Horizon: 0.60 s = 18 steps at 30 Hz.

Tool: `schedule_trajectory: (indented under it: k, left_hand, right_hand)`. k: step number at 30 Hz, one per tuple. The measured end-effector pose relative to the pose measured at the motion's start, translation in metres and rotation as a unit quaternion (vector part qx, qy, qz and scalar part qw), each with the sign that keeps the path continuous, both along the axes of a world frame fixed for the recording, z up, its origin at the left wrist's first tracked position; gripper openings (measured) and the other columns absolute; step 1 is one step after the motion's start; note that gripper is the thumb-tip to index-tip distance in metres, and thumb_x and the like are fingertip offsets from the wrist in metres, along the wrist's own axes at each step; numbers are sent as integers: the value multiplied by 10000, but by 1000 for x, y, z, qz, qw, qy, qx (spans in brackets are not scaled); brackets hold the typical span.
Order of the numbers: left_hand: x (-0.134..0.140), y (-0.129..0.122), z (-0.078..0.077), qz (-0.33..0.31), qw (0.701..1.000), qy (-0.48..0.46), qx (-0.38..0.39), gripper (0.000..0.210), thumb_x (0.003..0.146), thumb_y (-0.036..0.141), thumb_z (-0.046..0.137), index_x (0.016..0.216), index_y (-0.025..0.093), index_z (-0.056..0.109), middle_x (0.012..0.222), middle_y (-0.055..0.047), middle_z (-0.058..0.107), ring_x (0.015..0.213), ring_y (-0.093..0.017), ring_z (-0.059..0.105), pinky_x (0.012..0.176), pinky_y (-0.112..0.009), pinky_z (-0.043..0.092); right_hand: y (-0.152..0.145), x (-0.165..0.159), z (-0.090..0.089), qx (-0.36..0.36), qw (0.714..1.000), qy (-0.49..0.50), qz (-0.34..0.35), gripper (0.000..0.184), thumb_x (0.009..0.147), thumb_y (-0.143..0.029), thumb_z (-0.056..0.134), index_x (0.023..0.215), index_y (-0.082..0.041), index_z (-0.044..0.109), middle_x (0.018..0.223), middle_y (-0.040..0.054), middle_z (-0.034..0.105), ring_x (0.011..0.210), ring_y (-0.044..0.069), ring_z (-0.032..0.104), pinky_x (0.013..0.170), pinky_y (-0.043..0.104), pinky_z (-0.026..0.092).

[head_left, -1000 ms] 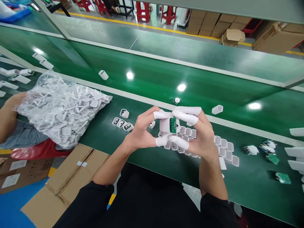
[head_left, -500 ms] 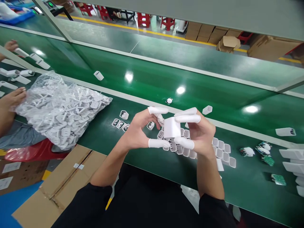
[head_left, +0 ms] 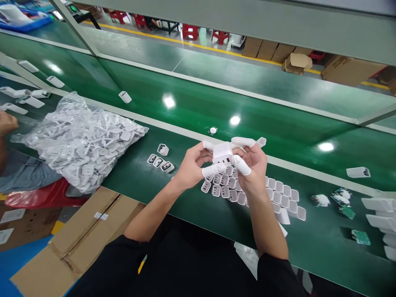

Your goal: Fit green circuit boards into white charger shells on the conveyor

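Note:
Both hands hold a white charger (head_left: 222, 152) above the bench, its face with the dark ports and one red port turned toward me. White finger cots cover several of my fingertips. My left hand (head_left: 194, 166) grips the charger's left side, thumb below and fingers behind. On the other side, my right hand (head_left: 254, 161) pinches it between thumb and fingers. Below them stand rows of open white charger housings (head_left: 225, 192), some with port slots visible; my right forearm hides part of the rows. Left of my hands, a few housings (head_left: 158, 162) have circuit boards inside.
A clear bag of white plastic parts (head_left: 89, 144) lies at left, near a co-worker's hand (head_left: 8, 123). Circuit boards (head_left: 361, 237) and stacked white housings (head_left: 379, 204) are at right. Behind runs a green conveyor (head_left: 198, 111) carrying scattered parts. A cardboard box (head_left: 89, 231) stands below left.
The charger has been tilted so its port face shows, and both hands have closed in around it. Parts on the conveyor have shifted left. The co-worker's hand has moved left from the bag.

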<state>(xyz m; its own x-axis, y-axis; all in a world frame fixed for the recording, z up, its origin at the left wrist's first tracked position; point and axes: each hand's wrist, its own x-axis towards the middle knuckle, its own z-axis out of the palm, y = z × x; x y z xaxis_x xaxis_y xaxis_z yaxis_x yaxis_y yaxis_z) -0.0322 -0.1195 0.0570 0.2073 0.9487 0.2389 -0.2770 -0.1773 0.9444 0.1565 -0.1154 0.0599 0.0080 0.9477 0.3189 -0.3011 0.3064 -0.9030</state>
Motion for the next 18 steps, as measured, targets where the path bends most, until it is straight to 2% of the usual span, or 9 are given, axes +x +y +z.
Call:
schedule_trajectory:
  k: [4,7,10,12,15,18]
  left_hand:
    - [16,-12,-10,1,995,-82,-52,536,714,405,1126,987,207,710,945,-3,740,818,-139,741,784,-281,703]
    - [28,-23,-15,38,991,-107,-77,561,713,411,1127,983,216,676,939,12,700,852,-138,736,832,-299,717]
    - [36,-30,-18,84,988,-104,-75,644,657,452,1152,986,230,646,931,27,662,873,-143,733,851,-306,720]
    - [40,-31,-19,106,986,-106,-67,673,649,494,1153,1001,239,640,961,29,657,872,-139,731,865,-320,726]
    - [43,-32,-21,112,986,-112,-55,617,740,589,1088,1016,252,651,973,20,669,847,-145,732,794,-320,722]
    - [46,-35,-23,108,989,-85,-48,569,819,658,1014,1050,262,676,953,-2,698,846,-178,751,727,-321,703]
  right_hand:
    - [0,4,4,-17,999,-35,34,423,923,-557,962,1247,-308,851,959,17,832,796,200,792,669,337,702]
    - [0,10,10,-28,995,-81,57,407,1013,-639,852,1197,-275,870,976,45,856,861,221,823,724,364,708]
    - [0,16,17,-38,991,-100,86,420,1013,-639,865,1187,-257,882,994,48,869,897,214,827,810,368,712]
    - [1,18,20,-37,987,-94,122,440,1009,-652,869,1172,-244,891,997,57,872,882,210,816,782,350,701]
    - [2,20,21,-34,980,-71,182,426,1011,-633,878,1180,-242,888,986,52,869,778,185,778,673,316,661]
    - [3,22,19,-45,979,-53,191,403,974,-594,934,1169,-245,879,915,21,833,710,166,734,642,307,639]
